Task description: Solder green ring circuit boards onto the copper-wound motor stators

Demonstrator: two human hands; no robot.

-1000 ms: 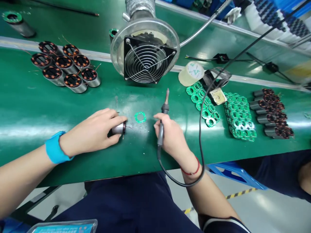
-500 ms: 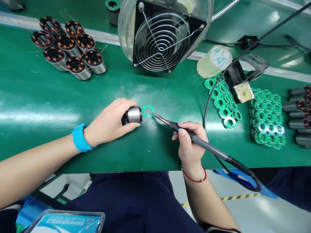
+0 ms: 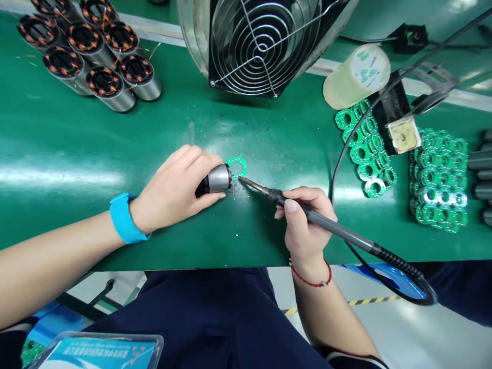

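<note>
My left hand [image 3: 180,187], with a blue band at the wrist, is closed around a silver motor stator [image 3: 218,179] lying on its side. At the stator's right end is a green ring-shaped circuit board [image 3: 243,166], its hole facing up. My right hand [image 3: 307,218] grips a soldering iron [image 3: 338,233] like a pen. The iron's tip points left and meets the lower edge of the ring board, near the stator's end. Whether any solder is on the tip is too small to tell.
Several upright stators [image 3: 103,82] with copper windings stand at the back left. A fan [image 3: 261,51] sits at the back centre. To the right are a yellowish cylinder [image 3: 349,82], loose ring boards [image 3: 367,169], an iron stand with sponge [image 3: 403,136] and stacked boards [image 3: 438,179]. A cable [image 3: 338,169] crosses here.
The camera view has shifted closer. The stator and ring board have turned slightly, and the iron's tip has moved from the board's right edge to its lower edge.
</note>
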